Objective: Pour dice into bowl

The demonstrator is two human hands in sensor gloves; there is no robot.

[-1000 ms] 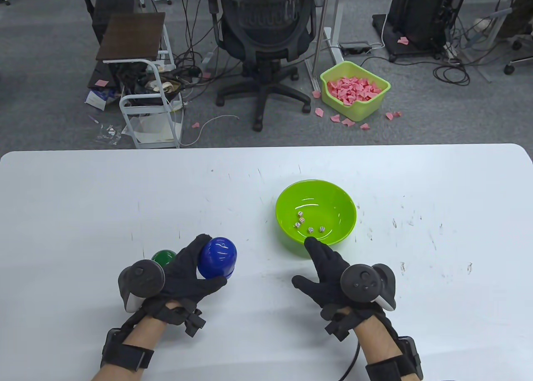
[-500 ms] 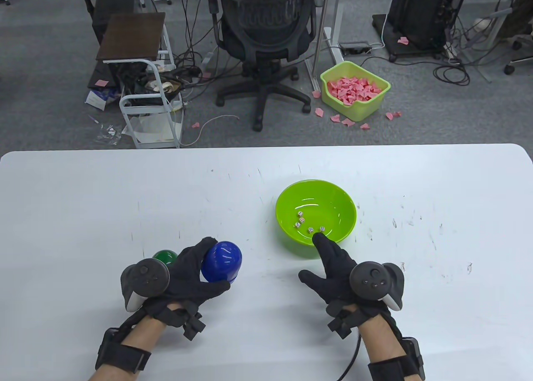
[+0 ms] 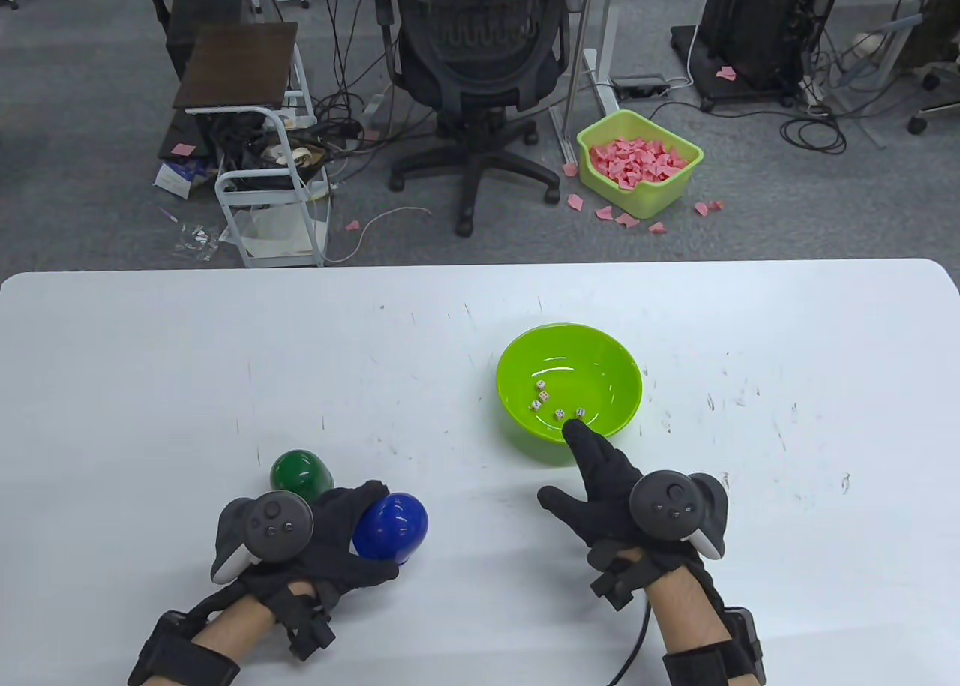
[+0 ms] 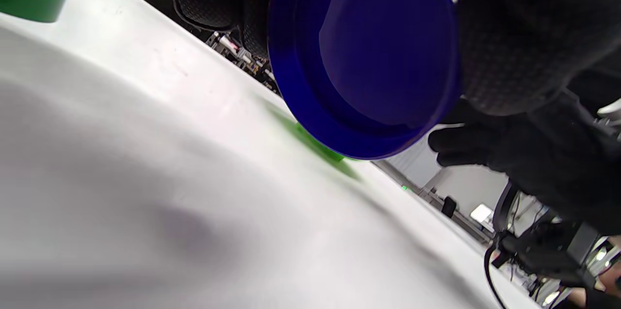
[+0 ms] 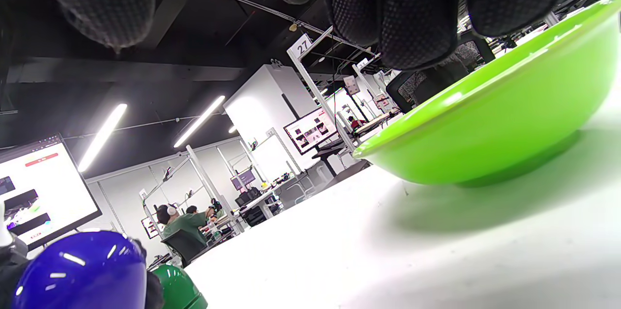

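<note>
Your white desk [image 3: 225, 356] carries everything here, and the lime-green plastic bowl [image 3: 628, 405] sits right of its middle, well in from every edge, with five small white dice [image 3: 559, 408] already lying in its bottom, so the pour looks done. What has changed in the last second is on your left: your left hand [image 3: 330, 543] has drawn the glossy blue plastic cup [image 3: 391, 528] back toward the near edge of the desk and lowered it, where a second ago it was held higher and closer to the bowl. You still grip that cup with fingers and thumb wrapped round it, mouth tilted downward, and the left wrist view looks straight into an empty blue interior, just clear of the surface. The dark green plastic cup [image 3: 301, 472] stands dome-up on the desk just beyond your left hand, now more exposed than before. Your right hand [image 3: 600, 483] has hardly shifted; it lies open with fingers spread, holding nothing, its index fingertip over the bowl's near rim. I judge you are setting the emptied cup down. There is broad bare desk left of the bowl and along the near edge; just keep clear of the green cup.
</note>
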